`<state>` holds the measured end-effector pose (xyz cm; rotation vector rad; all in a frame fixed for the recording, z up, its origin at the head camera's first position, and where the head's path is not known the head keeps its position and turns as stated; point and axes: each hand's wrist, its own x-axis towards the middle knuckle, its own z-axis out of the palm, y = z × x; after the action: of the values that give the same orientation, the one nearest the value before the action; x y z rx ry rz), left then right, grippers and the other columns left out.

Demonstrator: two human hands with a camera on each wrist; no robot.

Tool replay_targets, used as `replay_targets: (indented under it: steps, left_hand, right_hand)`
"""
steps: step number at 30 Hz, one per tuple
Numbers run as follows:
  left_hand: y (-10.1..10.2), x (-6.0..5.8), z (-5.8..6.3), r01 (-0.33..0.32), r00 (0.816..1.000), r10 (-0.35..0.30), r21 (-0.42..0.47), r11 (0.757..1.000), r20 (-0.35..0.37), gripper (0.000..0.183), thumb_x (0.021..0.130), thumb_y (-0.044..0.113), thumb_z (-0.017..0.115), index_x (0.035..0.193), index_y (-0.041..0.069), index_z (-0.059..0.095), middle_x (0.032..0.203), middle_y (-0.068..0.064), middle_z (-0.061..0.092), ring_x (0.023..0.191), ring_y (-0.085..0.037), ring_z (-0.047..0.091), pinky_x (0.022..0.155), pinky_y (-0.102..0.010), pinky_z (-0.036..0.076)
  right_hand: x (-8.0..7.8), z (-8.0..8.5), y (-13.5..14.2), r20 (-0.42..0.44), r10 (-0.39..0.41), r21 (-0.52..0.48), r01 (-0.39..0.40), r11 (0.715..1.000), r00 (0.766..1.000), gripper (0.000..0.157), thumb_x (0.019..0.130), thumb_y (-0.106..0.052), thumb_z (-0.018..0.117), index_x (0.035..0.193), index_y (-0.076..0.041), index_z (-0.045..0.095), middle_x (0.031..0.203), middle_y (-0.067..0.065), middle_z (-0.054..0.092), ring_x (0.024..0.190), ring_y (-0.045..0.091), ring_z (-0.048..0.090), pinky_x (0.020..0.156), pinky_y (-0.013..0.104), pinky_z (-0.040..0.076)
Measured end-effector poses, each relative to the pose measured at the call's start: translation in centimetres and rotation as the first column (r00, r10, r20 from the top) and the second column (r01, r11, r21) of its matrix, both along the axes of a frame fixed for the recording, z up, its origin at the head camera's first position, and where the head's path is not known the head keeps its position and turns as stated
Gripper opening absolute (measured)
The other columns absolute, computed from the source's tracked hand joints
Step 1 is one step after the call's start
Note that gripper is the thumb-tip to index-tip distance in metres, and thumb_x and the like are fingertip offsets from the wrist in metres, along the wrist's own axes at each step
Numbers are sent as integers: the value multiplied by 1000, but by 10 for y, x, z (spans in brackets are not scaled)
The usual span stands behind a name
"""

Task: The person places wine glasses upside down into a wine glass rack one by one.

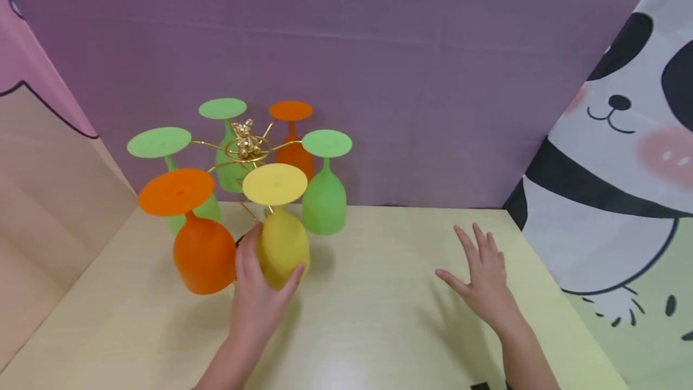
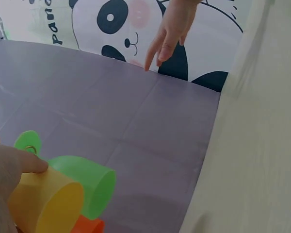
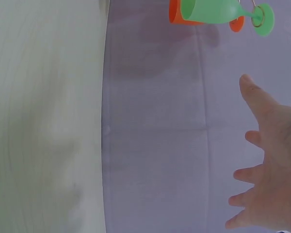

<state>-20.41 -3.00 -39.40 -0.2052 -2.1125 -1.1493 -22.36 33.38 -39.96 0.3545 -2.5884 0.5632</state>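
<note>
My left hand (image 1: 257, 297) holds the bowl of a yellow goblet (image 1: 286, 242), thumb on its right side and fingers along its left. The goblet hangs upside down from a gold wire rack topped by a small gold bear figure (image 1: 248, 140). An orange goblet (image 1: 203, 257) hangs just left of that hand, and a green goblet (image 1: 325, 200) to the right of the yellow one. In the left wrist view, the yellow bowl's mouth (image 2: 62, 208) faces down toward the table. My right hand (image 1: 482, 284) is held over the right of the table, fingers spread, touching nothing.
Two more green goblets (image 1: 159, 142) and another orange goblet (image 1: 292, 112) hang on the rack's left and back. A pale wooden table (image 1: 379, 318) lies beneath. Behind it rises a purple cloth backdrop (image 1: 433, 107); a panda-print cloth (image 1: 601, 227) hangs at the right.
</note>
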Motion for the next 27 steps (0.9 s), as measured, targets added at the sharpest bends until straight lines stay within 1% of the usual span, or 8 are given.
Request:
replay_targets:
  steps: [6,13,17,20,25,27]
  left_hand:
    - [1,-1,-6,-21,996,20,-8,1000,-89,90,67,17,79,139,5,26,131,-23,35,117,-33,38,91,-60,40]
    - [3,-2,-13,-24,988,23,-7,1000,-150,91,68,15,75,140,1,22,136,-24,31,121,-34,34,96,-58,35]
    - [6,-1,-17,-23,987,20,-16,1000,-159,91,69,12,74,140,0,18,139,-24,27,122,-36,33,97,-59,34]
    - [6,1,-20,-16,991,13,-21,1000,-131,93,70,12,74,141,0,15,140,-24,25,124,-36,32,98,-59,34]
    - [6,4,-25,-11,994,7,-36,999,-107,95,69,10,74,141,1,13,142,-24,22,125,-36,29,97,-60,34]
    - [5,5,-27,-18,993,12,-48,999,-120,96,67,8,75,141,0,14,141,-25,23,124,-37,30,94,-61,36]
  right_hand:
    - [1,0,-2,21,-4,17,4,1000,1000,86,75,-37,71,144,-21,22,145,28,16,129,52,6,90,79,10]
    - [1,-4,-5,41,-4,34,2,999,999,86,75,-38,70,144,-18,22,144,30,17,128,53,7,90,79,11]
    - [3,-5,-5,60,-12,45,10,999,998,87,75,-39,70,144,-18,21,144,30,17,128,53,7,90,79,11]
    - [6,-6,-6,76,-16,57,12,998,997,88,76,-41,69,145,-18,20,144,30,17,129,53,7,90,79,11]
    - [9,-7,-6,83,-20,67,14,998,996,89,75,-41,70,145,-18,20,144,30,17,128,53,8,90,79,11]
    - [9,-7,-6,84,-19,64,13,998,996,89,75,-41,70,145,-19,20,144,30,17,128,53,8,90,79,11]
